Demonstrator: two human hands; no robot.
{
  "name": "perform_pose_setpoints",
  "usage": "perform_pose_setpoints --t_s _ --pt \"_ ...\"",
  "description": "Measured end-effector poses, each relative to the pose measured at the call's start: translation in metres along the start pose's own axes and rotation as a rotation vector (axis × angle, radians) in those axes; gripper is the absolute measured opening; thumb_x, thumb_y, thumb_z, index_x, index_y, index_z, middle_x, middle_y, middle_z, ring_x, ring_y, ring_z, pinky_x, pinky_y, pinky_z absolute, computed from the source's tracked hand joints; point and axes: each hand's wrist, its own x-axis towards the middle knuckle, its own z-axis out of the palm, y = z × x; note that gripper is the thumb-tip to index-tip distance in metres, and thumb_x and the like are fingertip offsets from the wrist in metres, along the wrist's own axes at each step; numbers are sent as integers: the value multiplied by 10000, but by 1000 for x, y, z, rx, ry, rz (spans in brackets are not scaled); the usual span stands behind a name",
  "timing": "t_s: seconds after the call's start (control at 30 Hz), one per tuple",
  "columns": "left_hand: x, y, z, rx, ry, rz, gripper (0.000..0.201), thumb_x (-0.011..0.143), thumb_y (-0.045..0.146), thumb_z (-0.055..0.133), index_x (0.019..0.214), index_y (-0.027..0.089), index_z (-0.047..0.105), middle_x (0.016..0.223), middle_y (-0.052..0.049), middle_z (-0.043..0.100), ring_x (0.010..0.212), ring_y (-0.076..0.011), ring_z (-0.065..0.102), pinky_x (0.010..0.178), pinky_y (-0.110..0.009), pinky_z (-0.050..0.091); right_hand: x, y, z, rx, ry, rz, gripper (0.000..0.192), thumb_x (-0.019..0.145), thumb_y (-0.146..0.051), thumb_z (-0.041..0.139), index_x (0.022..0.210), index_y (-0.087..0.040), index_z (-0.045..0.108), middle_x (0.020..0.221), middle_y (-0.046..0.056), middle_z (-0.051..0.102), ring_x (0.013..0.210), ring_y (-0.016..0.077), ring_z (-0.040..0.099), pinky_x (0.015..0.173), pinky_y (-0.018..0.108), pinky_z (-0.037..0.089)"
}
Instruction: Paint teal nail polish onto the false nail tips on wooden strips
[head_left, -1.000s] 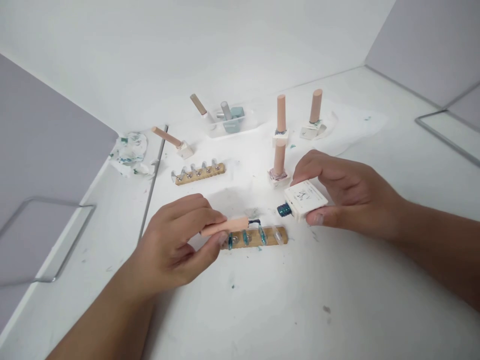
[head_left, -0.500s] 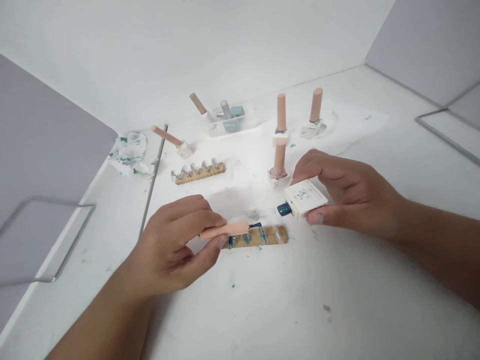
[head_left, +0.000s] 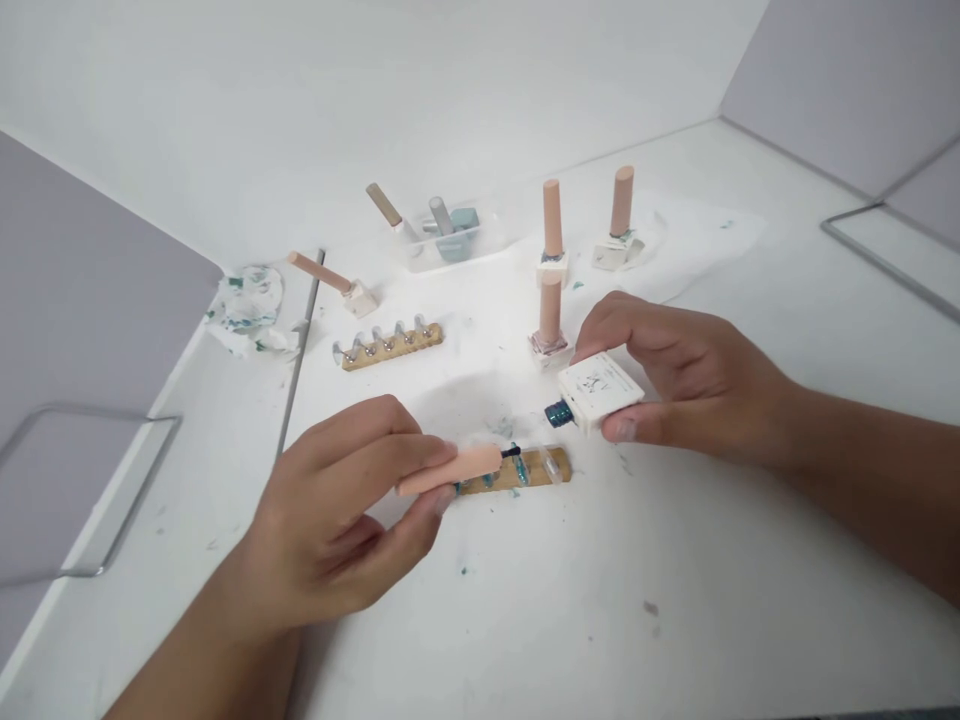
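Observation:
My left hand [head_left: 360, 510] pinches the peach cap of a nail polish brush [head_left: 454, 470]; its dark bristles point right, over a wooden nail stand [head_left: 536, 468]. Clear false nails stand on that strip, and some carry teal glitter polish, such as the teal nail [head_left: 520, 464]. Whether the bristles touch a nail I cannot tell. Between the thumb and fingers of my right hand [head_left: 675, 385] is a white square nail polish bottle [head_left: 600, 390], tipped on its side. Its uncapped neck, coated in teal glitter, faces left toward the stand. My left fingers and the cap cover the stand's left end.
Behind the hands, a second wooden stand [head_left: 394, 347] bears several clear nails. Peach-capped bottles [head_left: 550, 310] stand nearby; another bottle [head_left: 330, 280] leans at left. A clear plastic tray [head_left: 457, 250] holds more bottles. Crumpled, stained tissue [head_left: 247, 305] lies far left.
The cap in my left hand has tilted, its back end lower, and the bristles stay over the painted nails. My right hand still holds the bottle; the whole view has shifted slightly.

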Motion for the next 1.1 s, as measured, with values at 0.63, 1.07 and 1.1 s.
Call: perform_pose_setpoints --t_s 0.63,1.07,1.1 --pt "3 12 -5 7 -67 -16 347 798 -59 551 1093 119 588 815 -37 551 686 -118 538 532 -240 457 4 -6 5 27 11 -30 230 757 -356 783 850 -234 612 858 -7 590 869 173 566 821 345 440" --pt "5 15 -4 -25 -105 -11 394 793 -53 544 1134 141 585 831 -48 561 704 -140 534 540 -264 468 4 -6 6 4 24 -35 246 746 -369 776 864 -232 610 843 -10 583 857 175 562 801 348 445" --pt "5 15 -4 -23 -116 -6 398 794 -55 540 1137 143 585 826 -46 557 703 -141 531 537 -262 466 4 -6 6 2 24 -35 249 742 -371 779 866 -234 611 847 -8 586 862 179 563 811 353 448"
